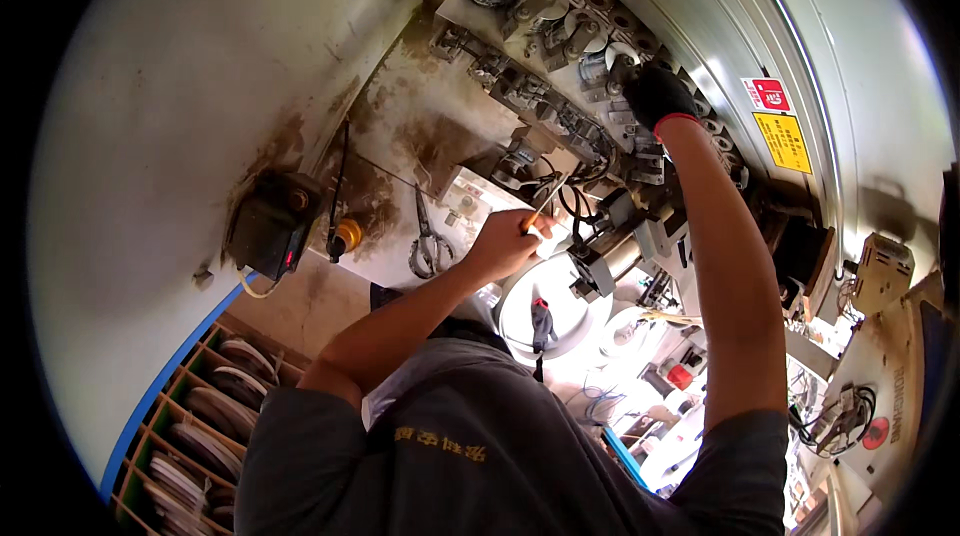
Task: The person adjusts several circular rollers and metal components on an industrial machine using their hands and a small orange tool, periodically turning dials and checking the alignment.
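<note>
My bare left hand (508, 244) is closed around a thin tool with an orange handle (528, 224). It looks like a screwdriver, its slim shaft slanting up to the right toward the cables and metal parts of the machine (560, 101). Farther up on the right, my right hand (660, 96) wears a black glove with a red cuff. It reaches against a row of metal rollers and brackets, beside a pale curved part (622, 54). The dark glove hides how its fingers lie. A pair of scissors (430, 244) rests on the stained surface left of my left hand.
A black box with a red display (275, 226) is fixed to the left panel. Below it, a rack (200, 406) holds several flat reels. A round white dish (515, 311) with a dark, red-edged item (542, 321) is near my body. Brightly lit clutter fills the lower right.
</note>
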Tool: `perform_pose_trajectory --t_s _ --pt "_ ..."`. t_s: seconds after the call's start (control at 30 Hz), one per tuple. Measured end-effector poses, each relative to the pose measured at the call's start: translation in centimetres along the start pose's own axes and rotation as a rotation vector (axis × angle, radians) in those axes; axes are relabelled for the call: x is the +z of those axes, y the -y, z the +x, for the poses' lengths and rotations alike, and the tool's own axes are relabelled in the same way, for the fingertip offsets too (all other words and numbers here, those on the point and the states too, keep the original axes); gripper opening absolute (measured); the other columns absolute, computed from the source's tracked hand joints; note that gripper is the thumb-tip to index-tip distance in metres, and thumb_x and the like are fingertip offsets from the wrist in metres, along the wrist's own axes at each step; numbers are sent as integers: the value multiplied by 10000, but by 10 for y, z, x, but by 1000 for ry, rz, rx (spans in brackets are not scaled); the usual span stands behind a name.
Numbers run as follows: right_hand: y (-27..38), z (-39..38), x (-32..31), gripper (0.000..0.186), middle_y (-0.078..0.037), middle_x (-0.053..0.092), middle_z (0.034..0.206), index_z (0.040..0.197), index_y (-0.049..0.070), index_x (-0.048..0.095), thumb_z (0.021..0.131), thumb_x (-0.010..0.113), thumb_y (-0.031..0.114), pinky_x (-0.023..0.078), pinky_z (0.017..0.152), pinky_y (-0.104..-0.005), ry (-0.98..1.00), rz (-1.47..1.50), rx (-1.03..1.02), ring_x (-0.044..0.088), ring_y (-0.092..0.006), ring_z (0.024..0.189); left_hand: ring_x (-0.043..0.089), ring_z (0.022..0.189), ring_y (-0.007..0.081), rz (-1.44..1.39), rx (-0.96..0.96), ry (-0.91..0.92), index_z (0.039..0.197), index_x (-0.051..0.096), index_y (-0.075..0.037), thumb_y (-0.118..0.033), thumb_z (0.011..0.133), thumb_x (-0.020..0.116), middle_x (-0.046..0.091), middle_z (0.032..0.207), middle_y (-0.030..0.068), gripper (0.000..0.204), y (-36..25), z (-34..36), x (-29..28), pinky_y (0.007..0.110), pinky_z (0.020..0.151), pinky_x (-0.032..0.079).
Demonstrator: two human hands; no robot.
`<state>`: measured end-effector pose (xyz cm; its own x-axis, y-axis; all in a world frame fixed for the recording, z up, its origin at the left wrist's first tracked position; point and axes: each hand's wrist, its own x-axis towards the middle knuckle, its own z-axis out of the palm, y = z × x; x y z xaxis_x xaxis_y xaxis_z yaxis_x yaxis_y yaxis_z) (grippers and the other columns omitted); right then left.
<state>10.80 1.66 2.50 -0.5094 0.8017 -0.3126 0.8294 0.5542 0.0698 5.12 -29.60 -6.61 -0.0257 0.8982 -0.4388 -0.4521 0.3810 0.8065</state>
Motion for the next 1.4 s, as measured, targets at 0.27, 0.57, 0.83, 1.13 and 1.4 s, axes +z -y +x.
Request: perform_pose_trajectory --t_s 0.27,0.57,0.83,1.13,1.4 --pt "30 -4 -12 334 -194 705 1070 1023 89 730 877 564 340 542 868 -477 -45 -92 229 676 -357 1030 537 610 78 115 86 -68 1031 710 -18 -47 874 562 667 768 51 218 16 -31 -12 272 562 427" --pt "3 -85 -60 601 -230 528 1374 1416 72 440 909 653 314 429 1049 -464 -200 -37 -315 509 -389 1267 569 942 150 -32 365 -77 1211 620 12 -249 1080 380 625 988 91 378 -73 -6 -14 293 870 431" --pt "20 -166 -82 413 48 548 889 1417 144 440 1013 520 170 437 629 -226 62 1205 156 513 -26 767 634 1042 306 479 691 66 1241 674 -151 -542 1055 183 677 1039 155 655 -183 110 43 417 1003 430" --pt "-44 -131 -121 141 -118 645 897 1020 64 649 902 587 112 520 742 -425 -226 -279 -568 637 -308 835 670 851 334 1400 598 348 1088 716 -39 -502 1033 384 672 888 219 572 -194 269 55 473 821 517" --pt "-22 -88 -108 180 -101 680 851 1019 116 696 883 596 179 539 691 -393 -151 -424 -585 671 -267 784 684 919 280 1311 591 241 1115 712 -139 -479 967 507 732 952 84 423 -191 263 55 413 825 521"
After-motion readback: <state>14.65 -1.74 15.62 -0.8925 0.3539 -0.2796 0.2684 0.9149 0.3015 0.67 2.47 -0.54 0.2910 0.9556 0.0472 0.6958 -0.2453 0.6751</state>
